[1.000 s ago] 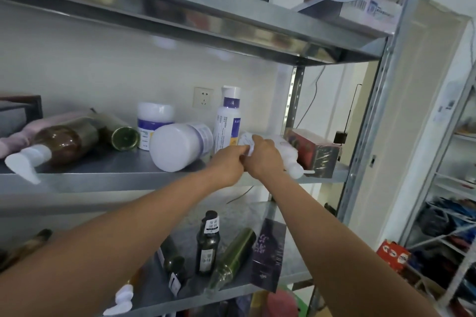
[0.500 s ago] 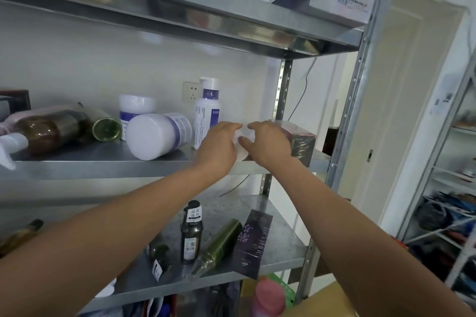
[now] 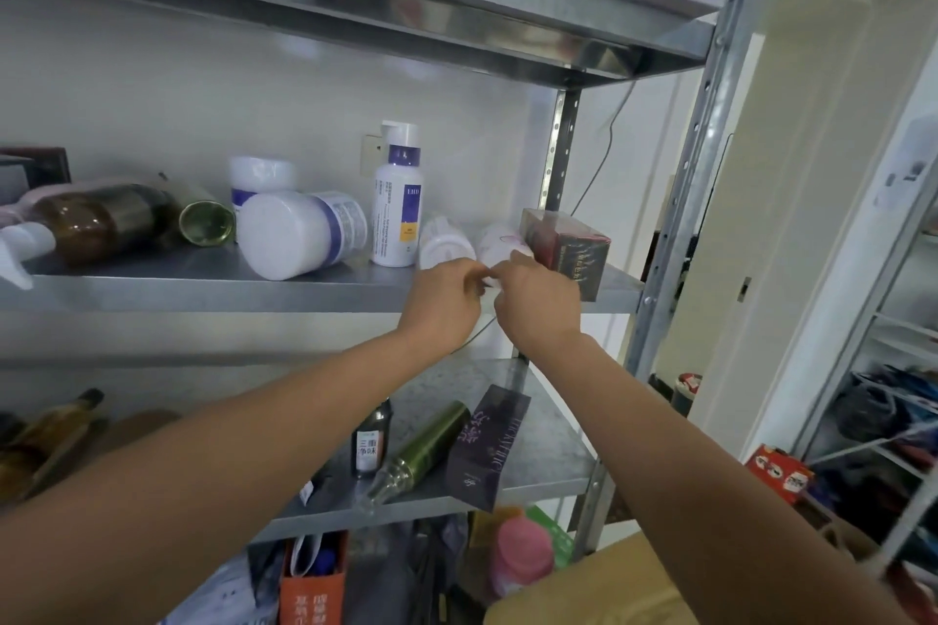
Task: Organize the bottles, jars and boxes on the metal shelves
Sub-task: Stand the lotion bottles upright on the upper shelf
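The person's two arms are bare. The left arm and the right arm show only skin, all the way from the wrists to the edge of the picture. Both arms look smooth and round. They are thin at the wrist and look much fatter close to the camera. The left hand and the right hand are bare too. They look small next to the arms. The fingers are blurry, so the nails are hard to see.

Metal shelf, toppled white jar, upright white bottle, dark box
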